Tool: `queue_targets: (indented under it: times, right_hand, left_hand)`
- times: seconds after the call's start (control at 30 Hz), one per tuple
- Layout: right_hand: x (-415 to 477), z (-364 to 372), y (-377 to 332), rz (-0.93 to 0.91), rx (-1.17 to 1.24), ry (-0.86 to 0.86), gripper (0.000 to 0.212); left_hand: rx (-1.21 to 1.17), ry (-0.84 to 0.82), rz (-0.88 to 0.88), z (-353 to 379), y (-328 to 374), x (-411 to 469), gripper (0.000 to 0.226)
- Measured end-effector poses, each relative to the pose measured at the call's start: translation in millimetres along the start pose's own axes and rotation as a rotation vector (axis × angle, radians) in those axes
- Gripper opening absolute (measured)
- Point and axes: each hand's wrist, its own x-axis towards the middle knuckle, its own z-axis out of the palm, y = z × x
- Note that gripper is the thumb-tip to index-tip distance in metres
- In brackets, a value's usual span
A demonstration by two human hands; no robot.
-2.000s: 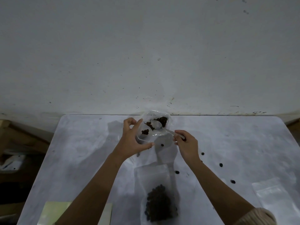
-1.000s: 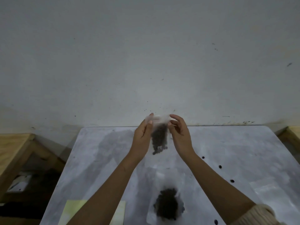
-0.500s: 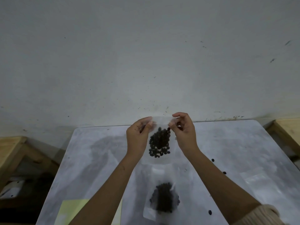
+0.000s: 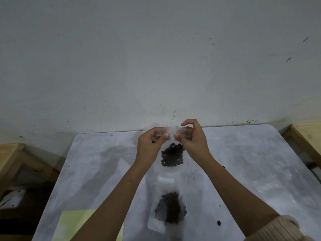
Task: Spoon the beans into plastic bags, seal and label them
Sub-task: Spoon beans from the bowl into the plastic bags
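A clear plastic bag with dark beans at its bottom hangs upright above the grey table. My left hand pinches the bag's top edge on the left. My right hand pinches the same edge on the right, thumbs nearly touching at the middle. A second bag of beans lies flat on the table nearer to me, between my forearms. The spoon and the bean container are out of sight.
An empty clear bag lies at the right of the table. Yellow paper sits at the near left edge. Loose beans are scattered on the right. Wooden furniture flanks the table; a white wall stands behind it.
Two seconds ago my hands held a container and spoon. Since then they lifted the bag of beans upright, and their fingertips have slid together along its top edge.
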Motion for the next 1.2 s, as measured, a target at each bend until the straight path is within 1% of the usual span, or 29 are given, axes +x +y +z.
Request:
queue_targets:
  times: [0.13,0.2,0.3,0.4,0.5,0.57,0.63,0.77,0.87,0.97,1.1,1.2]
  right_hand:
    - [-2.3,0.5,0.7,0.021,0.020,0.010,0.045]
    - [-2.2,-0.1,0.4,0.022,-0.002,0.009,0.048]
    - [-2.8,-1.4,-2.5,0.027,-0.029,0.033,0.049]
    - [-3.1,-1.8,-3.7,0.037,-0.047,0.044,0.048]
    - [-4.7,-3.0,-1.7,0.068,0.016,0.018,0.045]
    - [-6.0,-5.5,-0.7,0.091,0.097,-0.019,0.042]
    - [-6.8,-8.7,-1.6,0.097,0.135,-0.051,0.036]
    - [-6.2,-8.5,0.5,0.093,0.127,-0.091,0.001]
    - [-5.6,-4.4,3.9,0.099,0.133,-0.068,0.008]
    - [-7.0,-0.8,7.9,0.084,0.127,-0.043,0.011]
    - [-8.8,2.3,12.8,0.115,0.180,0.027,0.010]
    - [-9.2,4.0,12.6,0.148,0.178,0.012,0.009]
  left_hand:
    - [0.141,-0.009,0.050,3.5,1.9,2.3,0.019]
    - [0.174,-0.019,0.053,5.8,3.7,2.3,0.019]
    - [0.085,0.003,0.009,7.0,3.5,-0.2,0.025]
    - [0.044,0.029,-0.010,5.1,-0.9,-4.3,0.027]
    - [-0.041,0.074,-0.070,0.3,0.2,-4.2,0.027]
    - [-0.090,0.066,-0.104,-3.9,3.3,-2.9,0.026]
    - [-0.103,0.055,-0.100,-9.9,3.1,-1.7,0.020]
    - [-0.175,0.086,-0.140,-21.6,-2.1,0.8,0.010]
    - [-0.201,0.062,-0.181,-23.8,-6.2,-0.5,0.006]
    - [-0.174,0.042,-0.206,-23.3,-8.9,-3.5,0.007]
    - [-0.127,0.061,-0.232,-23.6,-10.5,-2.5,0.012]
    - [-0.066,0.068,-0.218,-25.6,-16.2,0.3,0.015]
